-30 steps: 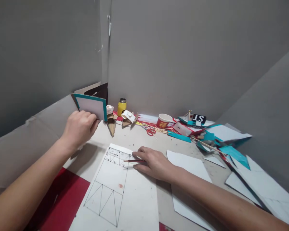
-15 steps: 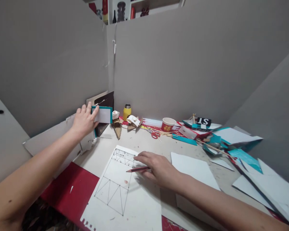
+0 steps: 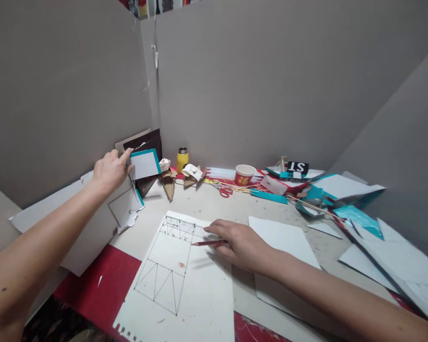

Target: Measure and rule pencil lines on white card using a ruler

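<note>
My left hand (image 3: 112, 168) is closed on a white cardboard piece with teal edges (image 3: 145, 164), its index finger along the top edge. Below that hand, a larger white cardboard sheet (image 3: 96, 223) with a torn end and a drawn outline stands tilted; how the two pieces join is hidden. Between the fingers of my right hand (image 3: 240, 244) is a pencil (image 3: 209, 243), its tip pointing left over a white paper (image 3: 207, 289). Ruled lines and triangles are drawn on this paper. Dark boards (image 3: 155, 137) lean behind the left hand.
At the back stand a yellow bottle (image 3: 182, 160) and a red paper cup (image 3: 245, 175). Red-handled scissors (image 3: 226, 192) lie among thin sticks. A white sheet (image 3: 281, 237) is right of the drawing. Teal and white cardboard scraps (image 3: 349, 190) crowd the right side. Grey panels (image 3: 249, 85) enclose the table.
My left hand's fingers have drawn together, and the teal-edged piece has tilted. The large white sheet beneath has shifted outward. My right hand keeps the pencil over the paper; the view has moved slightly.
</note>
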### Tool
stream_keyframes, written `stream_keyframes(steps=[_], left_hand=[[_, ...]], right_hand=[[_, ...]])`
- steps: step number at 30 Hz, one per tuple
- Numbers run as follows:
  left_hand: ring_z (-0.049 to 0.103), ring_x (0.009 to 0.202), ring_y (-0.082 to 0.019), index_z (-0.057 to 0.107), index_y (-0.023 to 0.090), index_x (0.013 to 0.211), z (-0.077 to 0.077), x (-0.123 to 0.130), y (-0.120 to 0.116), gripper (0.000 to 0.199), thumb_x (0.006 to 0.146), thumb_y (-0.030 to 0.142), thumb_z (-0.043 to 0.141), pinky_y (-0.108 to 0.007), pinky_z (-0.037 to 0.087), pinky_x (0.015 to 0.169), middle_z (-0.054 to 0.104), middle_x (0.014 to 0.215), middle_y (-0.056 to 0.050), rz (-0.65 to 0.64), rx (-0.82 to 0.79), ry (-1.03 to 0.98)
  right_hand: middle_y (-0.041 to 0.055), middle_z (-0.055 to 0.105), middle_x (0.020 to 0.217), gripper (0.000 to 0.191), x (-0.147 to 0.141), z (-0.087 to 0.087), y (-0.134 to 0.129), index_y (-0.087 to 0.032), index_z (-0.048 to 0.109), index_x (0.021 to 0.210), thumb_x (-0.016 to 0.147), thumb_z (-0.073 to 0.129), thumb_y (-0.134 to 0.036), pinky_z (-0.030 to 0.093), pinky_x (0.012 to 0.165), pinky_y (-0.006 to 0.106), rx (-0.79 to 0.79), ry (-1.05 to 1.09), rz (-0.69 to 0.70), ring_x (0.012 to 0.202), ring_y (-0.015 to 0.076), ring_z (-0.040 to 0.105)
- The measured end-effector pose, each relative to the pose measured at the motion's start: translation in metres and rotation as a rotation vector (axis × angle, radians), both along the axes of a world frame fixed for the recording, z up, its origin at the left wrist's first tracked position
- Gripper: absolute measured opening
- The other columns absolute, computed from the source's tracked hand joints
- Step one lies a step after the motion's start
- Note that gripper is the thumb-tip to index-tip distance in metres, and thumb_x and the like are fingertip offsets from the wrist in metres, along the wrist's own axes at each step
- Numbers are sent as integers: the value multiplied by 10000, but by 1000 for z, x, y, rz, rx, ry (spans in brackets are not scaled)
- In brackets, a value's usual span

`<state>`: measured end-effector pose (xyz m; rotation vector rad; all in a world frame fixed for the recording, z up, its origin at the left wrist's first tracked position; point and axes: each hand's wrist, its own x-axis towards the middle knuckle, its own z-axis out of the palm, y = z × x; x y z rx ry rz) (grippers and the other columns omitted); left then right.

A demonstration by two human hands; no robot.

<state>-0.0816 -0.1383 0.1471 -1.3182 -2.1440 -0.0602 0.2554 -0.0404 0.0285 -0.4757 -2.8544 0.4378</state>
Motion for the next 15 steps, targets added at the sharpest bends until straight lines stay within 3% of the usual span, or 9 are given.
stream_keyframes(steps=[4,10,13,15], left_hand=[[415,1309,-405,305,107,1481,-5,11,0,579,944,297,409,-560,336,1023,437,1430,-250,-61,25,33],[169,1455,-400,207,2,1494,-16,41,2,692,892,261,428,-564,70,1150,213,1561,-292,-129,66,3],[95,1477,-375,183,-16,1496,-33,67,0,674,912,249,391,-537,54,1168,169,1582,-278,-200,26,-32],[83,1482,-351,188,31,1509,-52,86,-4,624,947,257,339,-519,75,1180,185,1600,-212,-271,-43,-78]], right_hand=[[113,687,1113,391,3,-3,7,-171,654,1159,787,541,-134,506,808,369,7,-7,-9,980,251,660],[110,682,1110,322,4,-7,11,-178,658,1125,824,545,-154,511,815,361,-18,-15,10,989,239,653],[110,673,1138,319,4,-11,15,-189,645,1145,841,548,-179,517,810,368,2,-15,5,1001,247,649],[111,667,1165,317,4,-13,18,-196,637,1154,850,549,-187,518,818,367,20,-15,-6,1017,248,645]])
